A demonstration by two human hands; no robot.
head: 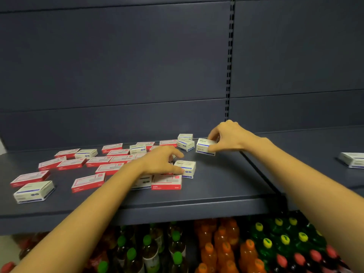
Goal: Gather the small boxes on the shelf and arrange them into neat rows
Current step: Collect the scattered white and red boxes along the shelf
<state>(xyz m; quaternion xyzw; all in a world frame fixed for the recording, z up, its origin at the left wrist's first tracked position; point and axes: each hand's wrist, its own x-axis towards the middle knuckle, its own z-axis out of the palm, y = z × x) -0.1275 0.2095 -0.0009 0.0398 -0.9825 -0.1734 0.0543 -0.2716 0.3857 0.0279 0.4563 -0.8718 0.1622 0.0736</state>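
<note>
Several small boxes lie scattered on a dark grey shelf (216,186), some red and white, some white and blue. My right hand (228,137) pinches a white and blue box (204,147) near the back of the shelf, beside two stacked white boxes (185,141). My left hand (161,161) reaches over the middle of the pile, thumb and fingers around the left side of another white and blue box (187,168). A red box (166,182) lies just in front of it.
Red boxes (88,182) and a white box (33,192) spread across the left of the shelf. Another white box (352,159) sits on the neighbouring shelf at right. Bottles (226,249) with coloured caps fill the shelf below. A slotted upright (229,66) divides the back panel.
</note>
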